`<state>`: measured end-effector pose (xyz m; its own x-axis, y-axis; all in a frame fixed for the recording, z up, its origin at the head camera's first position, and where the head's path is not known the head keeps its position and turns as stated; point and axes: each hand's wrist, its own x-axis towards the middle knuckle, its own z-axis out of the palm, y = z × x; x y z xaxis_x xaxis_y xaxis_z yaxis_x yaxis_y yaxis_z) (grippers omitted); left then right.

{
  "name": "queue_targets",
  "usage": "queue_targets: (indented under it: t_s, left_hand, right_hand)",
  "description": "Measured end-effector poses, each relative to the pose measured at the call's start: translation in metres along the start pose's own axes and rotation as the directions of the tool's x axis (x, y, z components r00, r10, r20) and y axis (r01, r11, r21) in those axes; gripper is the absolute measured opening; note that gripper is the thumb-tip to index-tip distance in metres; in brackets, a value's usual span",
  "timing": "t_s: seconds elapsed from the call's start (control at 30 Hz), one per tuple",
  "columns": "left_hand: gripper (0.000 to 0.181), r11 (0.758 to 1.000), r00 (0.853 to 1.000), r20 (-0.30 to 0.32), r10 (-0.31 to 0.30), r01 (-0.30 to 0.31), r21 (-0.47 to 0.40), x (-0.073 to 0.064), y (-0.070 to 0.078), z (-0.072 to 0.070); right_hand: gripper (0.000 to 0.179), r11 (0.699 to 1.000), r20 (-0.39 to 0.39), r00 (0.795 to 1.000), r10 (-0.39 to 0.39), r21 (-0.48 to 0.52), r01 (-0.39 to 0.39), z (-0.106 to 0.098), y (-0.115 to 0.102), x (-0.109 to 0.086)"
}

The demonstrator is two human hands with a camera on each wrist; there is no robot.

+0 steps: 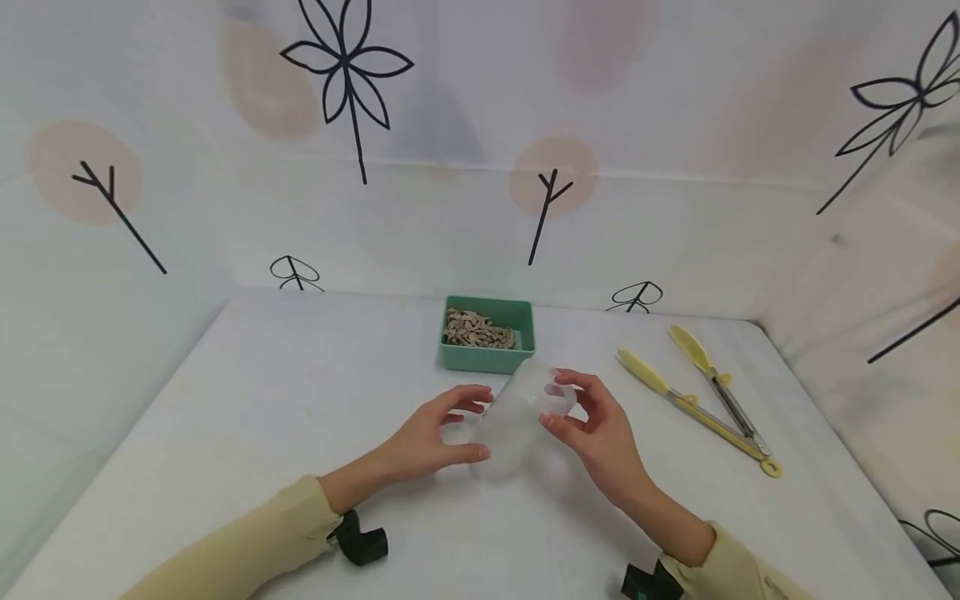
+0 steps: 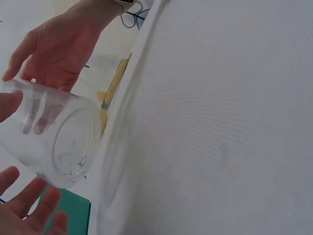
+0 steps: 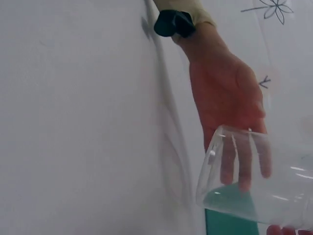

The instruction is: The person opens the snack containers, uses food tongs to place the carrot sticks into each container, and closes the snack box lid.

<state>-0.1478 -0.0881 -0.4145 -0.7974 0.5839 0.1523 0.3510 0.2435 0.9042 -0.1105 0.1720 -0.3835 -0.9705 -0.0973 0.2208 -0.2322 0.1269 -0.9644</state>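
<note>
Near the green tray [image 1: 489, 360], the right hand [image 1: 603, 437] grips 1 tilted clear jar [image 1: 513, 425]; the left hand [image 1: 427, 436], fingers wide, flanks it.

A booth-like work space; whether in a home or a lab cannot be told from here. Pale sheets [image 1: 450, 221] printed with black line flowers [image 1: 345, 61] and peach spots [image 1: 272, 92] hang beyond the left grip [image 1: 435, 437] and right grip [image 1: 600, 429] and to both sides, around a plain white table [image 1: 285, 375] below. Dark devices [image 1: 362, 546] sit just behind each grip.
</note>
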Motion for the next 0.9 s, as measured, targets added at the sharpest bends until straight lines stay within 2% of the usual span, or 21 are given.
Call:
queue_targets:
  t_s: [0.23,0.33,0.47,0.73,0.9]
  left_hand:
    - [0.080,1.000,0.999,0.049,0.000,0.000,0.011,0.003,0.009,0.006]
    - [0.080,1.000,0.998,0.061,0.004,-0.004,-0.003,0.001,0.010,0.006]
    - [0.079,1.000,0.997,0.068,0.024,-0.023,-0.019,-0.003,0.009,0.004]
    - [0.078,1.000,0.998,0.052,0.018,-0.017,-0.001,-0.007,0.009,0.001]
    - [0.081,0.998,0.999,0.022,0.041,-0.042,0.043,-0.008,0.010,0.001]
  right_hand:
    - [0.048,0.997,0.065,0.998,-0.016,0.078,0.011,0.014,0.000,-0.010]
    - [0.049,0.997,0.077,0.997,-0.010,0.075,0.005,0.017,0.000,-0.013]
    - [0.049,1.000,0.083,0.996,-0.016,0.001,0.016,0.019,0.000,-0.015]
    - [0.052,0.977,0.105,0.986,-0.133,-0.152,0.148,0.017,0.000,-0.014]
    - [0.056,0.962,0.104,0.986,-0.132,-0.224,0.153,0.013,-0.003,-0.011]
